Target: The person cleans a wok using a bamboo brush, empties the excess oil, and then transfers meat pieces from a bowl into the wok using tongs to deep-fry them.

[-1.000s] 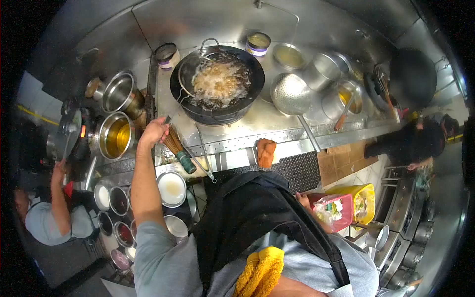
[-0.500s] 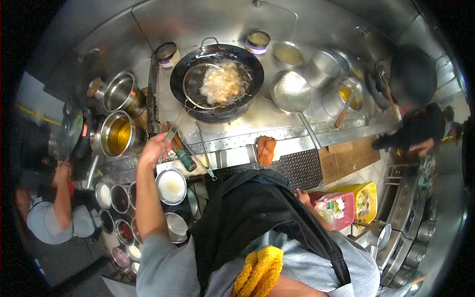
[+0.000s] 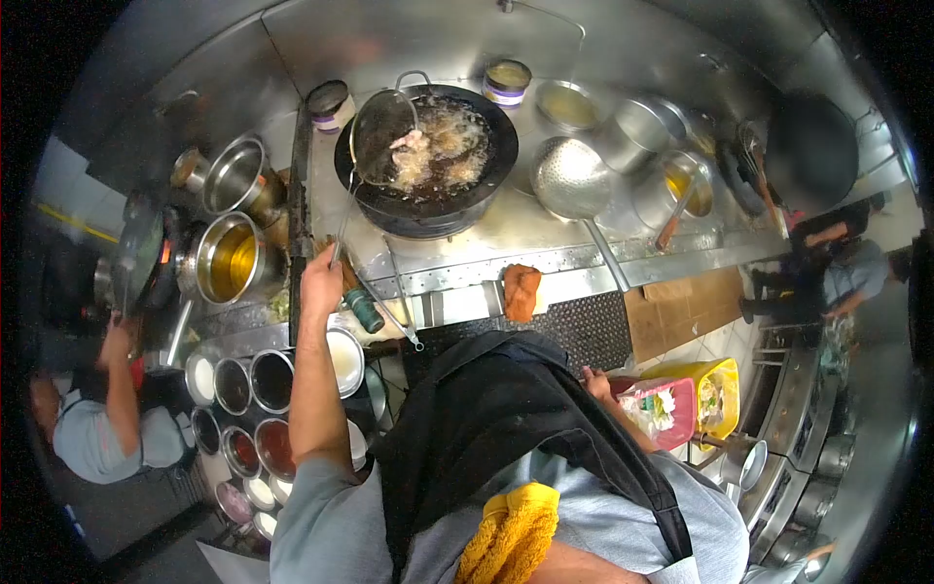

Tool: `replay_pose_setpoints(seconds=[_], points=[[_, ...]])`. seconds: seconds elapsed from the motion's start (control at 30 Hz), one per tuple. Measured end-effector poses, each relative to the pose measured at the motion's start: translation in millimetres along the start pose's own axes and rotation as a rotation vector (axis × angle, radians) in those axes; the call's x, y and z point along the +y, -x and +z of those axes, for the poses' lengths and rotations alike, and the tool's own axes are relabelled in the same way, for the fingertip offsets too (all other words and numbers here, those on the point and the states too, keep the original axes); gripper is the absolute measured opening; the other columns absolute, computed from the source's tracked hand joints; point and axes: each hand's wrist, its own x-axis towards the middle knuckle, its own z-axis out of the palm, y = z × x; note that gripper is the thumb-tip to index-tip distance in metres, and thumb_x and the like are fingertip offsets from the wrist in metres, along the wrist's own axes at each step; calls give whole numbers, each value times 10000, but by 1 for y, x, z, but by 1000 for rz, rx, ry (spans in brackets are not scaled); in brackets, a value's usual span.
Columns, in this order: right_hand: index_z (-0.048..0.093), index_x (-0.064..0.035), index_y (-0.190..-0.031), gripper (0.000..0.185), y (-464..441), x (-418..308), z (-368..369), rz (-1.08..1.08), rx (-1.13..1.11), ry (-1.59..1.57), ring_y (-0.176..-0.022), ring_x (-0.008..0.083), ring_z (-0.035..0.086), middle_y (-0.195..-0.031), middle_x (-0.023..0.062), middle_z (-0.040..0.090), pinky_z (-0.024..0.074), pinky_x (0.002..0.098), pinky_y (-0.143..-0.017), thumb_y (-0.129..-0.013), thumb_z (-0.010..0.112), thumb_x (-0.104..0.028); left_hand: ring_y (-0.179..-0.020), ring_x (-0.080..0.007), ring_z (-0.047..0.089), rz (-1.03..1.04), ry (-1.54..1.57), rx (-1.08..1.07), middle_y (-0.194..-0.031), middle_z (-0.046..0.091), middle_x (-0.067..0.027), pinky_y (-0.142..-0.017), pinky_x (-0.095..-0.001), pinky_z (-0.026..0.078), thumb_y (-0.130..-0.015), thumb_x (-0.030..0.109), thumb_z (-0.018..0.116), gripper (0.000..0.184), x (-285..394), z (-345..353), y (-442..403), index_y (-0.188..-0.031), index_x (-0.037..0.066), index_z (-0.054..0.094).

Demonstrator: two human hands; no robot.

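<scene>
My left hand (image 3: 323, 284) is closed round the long thin handle of a wire strainer (image 3: 370, 141). The strainer is tilted up over the left side of a black wok (image 3: 501, 170), with a pale piece of food (image 3: 409, 146) at its right edge. Pale battered food (image 3: 449, 136) bubbles in dark oil in the wok. Below my left hand are a bundle of thin sticks with a green-wrapped grip (image 3: 364, 310) and a pair of tongs (image 3: 394, 316). My right hand (image 3: 595, 383) hangs low beside my apron, near a pink bin (image 3: 684, 414); its fingers are too small to read.
A perforated ladle (image 3: 572, 180) rests right of the wok, before a pot of yellow oil (image 3: 696, 195). On the left stand another oil pot (image 3: 232, 261) and several sauce containers (image 3: 272, 380). One co-worker (image 3: 117, 428) is at left, another (image 3: 846, 277) at far right.
The strainer has tipped up and moved left from lying in the oil beside the food. My left hand has shifted slightly right. The far-right person shows more fully.
</scene>
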Motion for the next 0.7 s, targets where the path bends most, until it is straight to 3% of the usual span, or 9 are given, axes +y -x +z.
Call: replay_pose_setpoints(seconds=[0.13,0.4,0.53,0.63,0.7], points=[[475,-114,-1271,465,1,13,2,2,20,-85,-631,208,604,-870,124,608,454,325,-486,-966,575,-450,-1080,-393,631,-32,-53,27,-1156,647,-240,-923,-419,491,-896,132,573,397,13,10,-6,-1290,94,614],[550,54,-1134,542,-4,53,8,-212,56,17,-698,249,664,-846,136,652,545,390,-604,-961,578,-459,-1041,-396,646,-135,-71,131,-1130,660,-232,-890,-408,505,-896,128,587,402,38,6,-10,-1296,92,607],[577,66,-1125,544,4,48,11,-202,53,26,-730,250,678,-898,163,673,545,375,-604,-971,562,-455,-1048,-389,647,-87,-23,162,-1132,666,-222,-897,-400,504,-905,113,578,402,43,2,-2,-1305,88,599],[557,61,-1188,543,5,42,13,-194,72,33,-748,250,683,-945,181,679,546,369,-598,-978,553,-440,-1066,-345,663,-43,54,152,-1152,675,-208,-908,-372,494,-914,92,567,398,39,5,6,-1309,55,590],[536,60,-1227,552,4,36,14,-195,57,49,-785,260,689,-970,184,675,549,372,-605,-975,563,-430,-937,-216,675,-104,247,11,-1066,713,-142,-836,-318,498,-927,62,556,381,37,9,17,-1305,30,594]])
